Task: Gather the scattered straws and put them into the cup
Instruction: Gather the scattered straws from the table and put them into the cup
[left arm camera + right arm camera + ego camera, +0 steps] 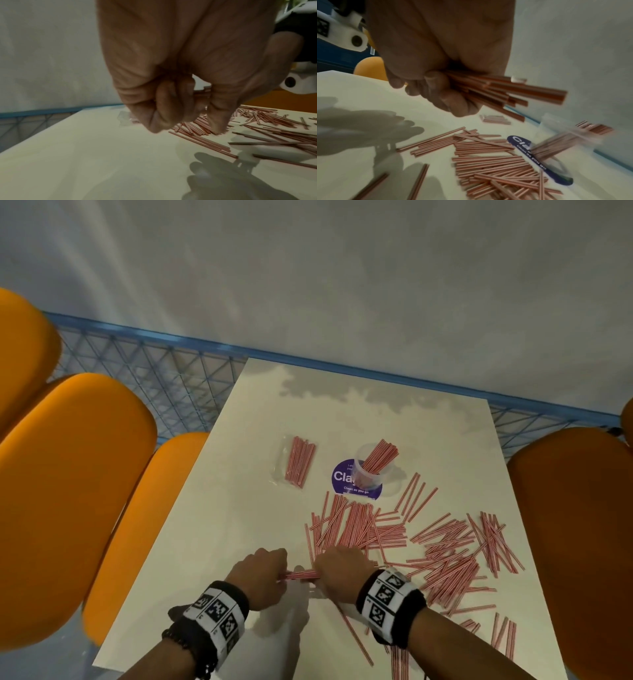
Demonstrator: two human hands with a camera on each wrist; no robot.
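Head view: both hands [337, 571] hold straw bundle [301, 574] crosswise.

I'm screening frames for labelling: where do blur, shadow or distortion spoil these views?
Head view: wide-angle bending at the edges, the chairs smeared, hand shadows on the table. Left wrist view: the left hand is close and soft, with its shadow below. Right wrist view: the cup is motion-blurred, the straws in the right hand softer at their tips.
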